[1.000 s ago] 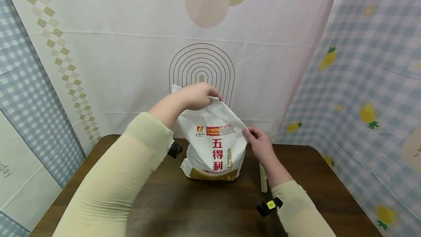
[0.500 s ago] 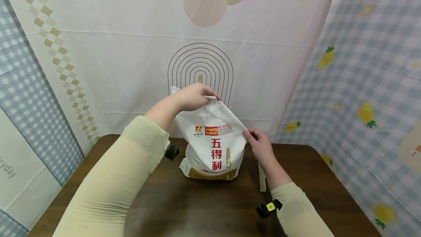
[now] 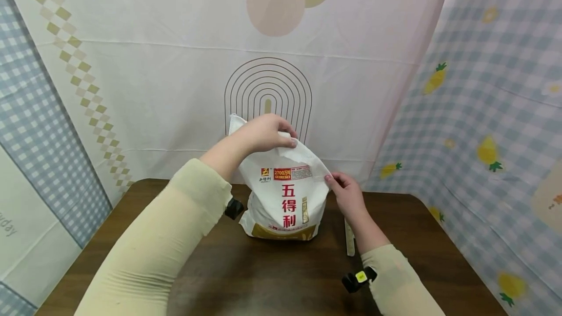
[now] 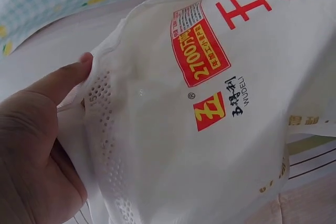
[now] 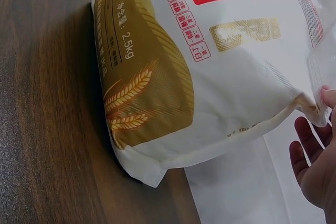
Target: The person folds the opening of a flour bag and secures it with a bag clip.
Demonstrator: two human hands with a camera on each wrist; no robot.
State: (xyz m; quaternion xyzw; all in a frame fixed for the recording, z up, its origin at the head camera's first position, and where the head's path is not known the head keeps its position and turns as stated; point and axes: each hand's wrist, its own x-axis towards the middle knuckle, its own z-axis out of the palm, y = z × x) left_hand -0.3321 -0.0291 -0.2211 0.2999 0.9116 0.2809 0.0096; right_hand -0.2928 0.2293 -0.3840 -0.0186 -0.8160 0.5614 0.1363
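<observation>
A white flour bag (image 3: 268,199) with red characters and a gold base stands on the dark wooden table (image 3: 246,277). Wheat ears and "2.5kg" are printed on its lower part (image 5: 136,87) in the right wrist view. My left hand (image 3: 265,133) grips the bag's top edge; its thumb (image 4: 84,66) lies at the perforated rim in the left wrist view, and the other fingers are partly hidden by the bag. Lower on the right, my right hand (image 3: 349,196) pinches the bag's upper corner between thumb and index finger, its remaining fingers (image 5: 299,158) loosely bent.
A narrow pale strip (image 3: 350,240) lies on the table beside my right forearm, partly covered by it. Behind the table hangs a white patterned cloth (image 3: 175,87), with a blue checked cloth (image 3: 474,111) on the right.
My left hand has shifted slightly, and its thumb now shows farther over the bag's front at the top edge. The right hand and the bag's base hardly differ.
</observation>
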